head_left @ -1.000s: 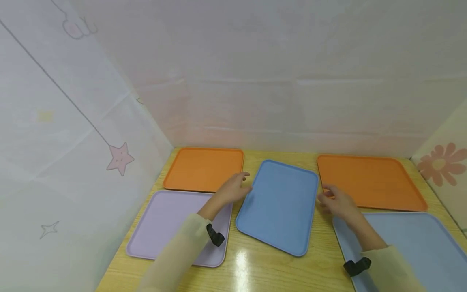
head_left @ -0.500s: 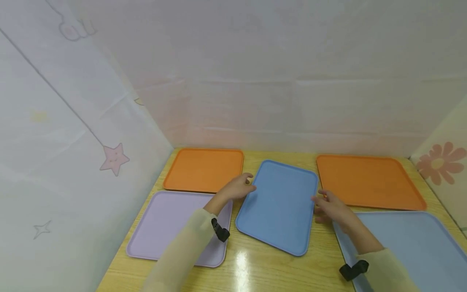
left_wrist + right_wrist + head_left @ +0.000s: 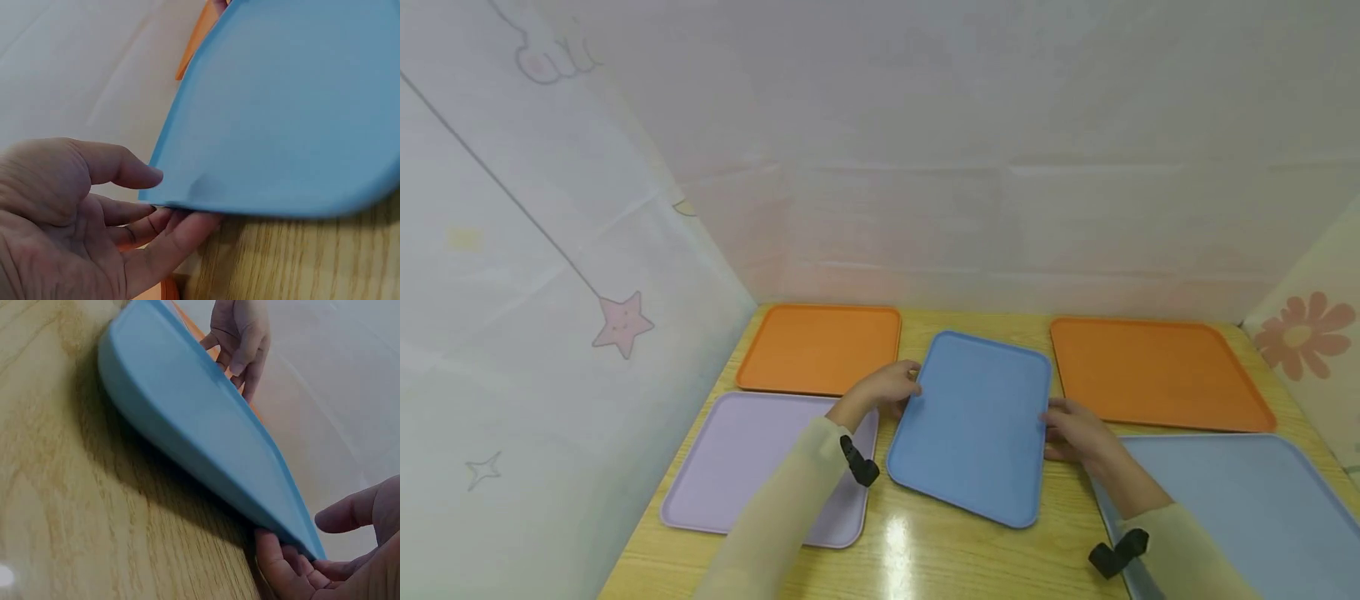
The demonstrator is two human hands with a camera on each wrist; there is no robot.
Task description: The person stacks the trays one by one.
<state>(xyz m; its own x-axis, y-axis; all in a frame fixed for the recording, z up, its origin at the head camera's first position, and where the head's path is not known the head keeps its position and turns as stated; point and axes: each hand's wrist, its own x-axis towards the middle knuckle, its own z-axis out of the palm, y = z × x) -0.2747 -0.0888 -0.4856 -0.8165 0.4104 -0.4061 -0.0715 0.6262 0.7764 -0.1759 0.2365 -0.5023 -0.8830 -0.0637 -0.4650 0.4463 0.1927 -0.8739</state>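
Note:
A blue rectangular tray [image 3: 973, 429] lies at a slant in the middle of the wooden table. My left hand [image 3: 887, 386] holds its left edge; in the left wrist view the fingers [image 3: 181, 240] are tucked under the rim and the thumb is at the top. At the opposite edge is my right hand [image 3: 1077, 435]. Its fingers [image 3: 278, 565] curl beneath the tray in the right wrist view, while the thumb stands over the rim, seemingly just off it. A shadow on the wood under the tray [image 3: 187, 419] suggests it is slightly raised.
An orange tray [image 3: 820, 350] and a lilac tray [image 3: 760, 458] lie on the left. On the right are another orange tray [image 3: 1165, 375] and a large pale blue tray [image 3: 1240, 508]. A white sheet [image 3: 895, 167] hangs behind the table [image 3: 925, 558].
Both hands have closed in from the sides onto the blue tray's edges, the right moving left and the left slightly right. The tray has shifted a little.

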